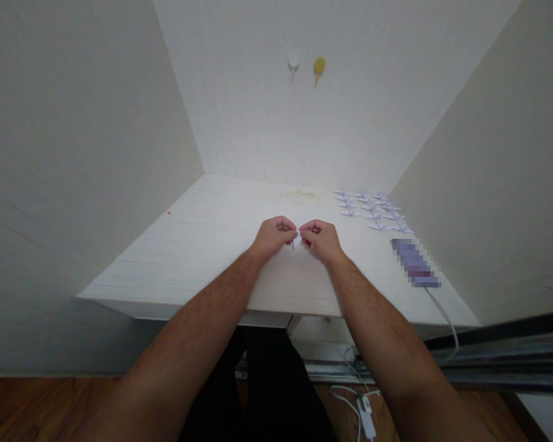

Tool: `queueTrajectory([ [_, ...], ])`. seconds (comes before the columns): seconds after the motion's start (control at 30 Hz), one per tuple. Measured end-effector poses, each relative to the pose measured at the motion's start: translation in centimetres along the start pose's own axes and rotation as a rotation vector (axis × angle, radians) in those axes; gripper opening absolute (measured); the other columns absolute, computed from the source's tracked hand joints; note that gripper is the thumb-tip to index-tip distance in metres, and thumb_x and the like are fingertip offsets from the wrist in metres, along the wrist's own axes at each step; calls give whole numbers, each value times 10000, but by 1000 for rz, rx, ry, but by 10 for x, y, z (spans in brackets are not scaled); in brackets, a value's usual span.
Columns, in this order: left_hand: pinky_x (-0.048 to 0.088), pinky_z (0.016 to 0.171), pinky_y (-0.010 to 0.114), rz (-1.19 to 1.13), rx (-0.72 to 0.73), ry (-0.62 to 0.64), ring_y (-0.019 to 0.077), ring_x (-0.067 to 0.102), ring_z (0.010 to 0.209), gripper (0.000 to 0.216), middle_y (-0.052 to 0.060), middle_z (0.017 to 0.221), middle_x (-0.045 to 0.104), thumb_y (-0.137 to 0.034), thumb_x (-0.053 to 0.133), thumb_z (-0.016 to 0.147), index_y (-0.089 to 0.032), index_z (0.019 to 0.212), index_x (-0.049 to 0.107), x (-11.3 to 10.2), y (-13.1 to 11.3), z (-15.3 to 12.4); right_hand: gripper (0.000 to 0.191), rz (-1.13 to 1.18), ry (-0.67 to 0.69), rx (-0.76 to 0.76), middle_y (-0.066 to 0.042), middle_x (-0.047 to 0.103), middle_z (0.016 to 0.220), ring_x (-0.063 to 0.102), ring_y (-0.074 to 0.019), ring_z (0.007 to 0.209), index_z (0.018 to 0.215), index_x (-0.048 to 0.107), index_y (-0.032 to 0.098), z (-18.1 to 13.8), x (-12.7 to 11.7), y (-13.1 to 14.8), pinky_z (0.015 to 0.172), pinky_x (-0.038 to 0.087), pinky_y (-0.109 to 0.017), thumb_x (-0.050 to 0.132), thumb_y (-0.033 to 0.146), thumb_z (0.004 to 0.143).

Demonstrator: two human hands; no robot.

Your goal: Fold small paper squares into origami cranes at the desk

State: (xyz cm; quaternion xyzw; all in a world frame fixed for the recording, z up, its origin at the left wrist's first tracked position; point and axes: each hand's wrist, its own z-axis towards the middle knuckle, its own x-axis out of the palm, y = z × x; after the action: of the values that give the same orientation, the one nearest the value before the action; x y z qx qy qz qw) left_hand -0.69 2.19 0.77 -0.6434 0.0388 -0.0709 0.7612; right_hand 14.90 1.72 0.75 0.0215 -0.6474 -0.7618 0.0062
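A small folded piece of white paper (297,240) is held between my two hands above the middle of the desk. My left hand (276,236) pinches its left side between thumb and fingers. On the other side my right hand (320,238) grips it in a similar pinch, the fingertips of both hands almost meeting. Much of the paper is hidden by the fingers, so its exact fold cannot be made out. Several folded paper cranes (373,209) stand in rows at the back right of the desk.
The white desk (203,258) is closed in by walls on three sides. A phone (415,264), blurred out, lies at the right with a white cable (447,316) running off the edge. Two hooks, one white (294,61) and one yellow (319,65), are on the back wall. A power strip (366,417) lies on the floor.
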Motion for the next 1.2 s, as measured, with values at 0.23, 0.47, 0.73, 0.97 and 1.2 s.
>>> queueTrajectory([
  [0.23,431,515,219,-5,7,-10,89,549,506,195,-6,589,616,-214,755,596,-139,701,609,0,-1,0,152,10,18,-21,36,581,500,471,-84,412,724,637,159,-1,1,0,418,352,-212,697,235,607],
  [0.47,427,532,219,7,33,2,89,554,525,198,-15,609,617,-194,741,591,-143,723,602,0,-1,-1,163,12,24,6,34,576,495,471,-84,421,698,634,159,0,0,-2,422,346,-212,717,246,588],
  [0.73,442,586,223,0,65,7,93,576,573,259,-13,661,639,-190,747,589,-146,815,627,-3,3,1,211,14,31,0,34,583,522,469,-89,439,742,645,162,-1,1,-2,438,361,-224,739,283,598],
  [0.97,495,675,263,117,163,-40,131,627,698,288,31,771,681,-273,753,641,-150,889,674,-5,10,5,217,-153,-35,-139,0,642,636,515,-109,537,718,665,167,2,-2,-6,529,402,-249,733,361,649],
  [1.2,491,664,269,407,215,-76,144,619,684,213,32,750,704,-369,698,721,-169,793,707,-7,7,1,259,-209,-66,-222,-14,655,658,528,-130,593,729,683,170,2,-1,-7,564,405,-257,751,413,668],
])
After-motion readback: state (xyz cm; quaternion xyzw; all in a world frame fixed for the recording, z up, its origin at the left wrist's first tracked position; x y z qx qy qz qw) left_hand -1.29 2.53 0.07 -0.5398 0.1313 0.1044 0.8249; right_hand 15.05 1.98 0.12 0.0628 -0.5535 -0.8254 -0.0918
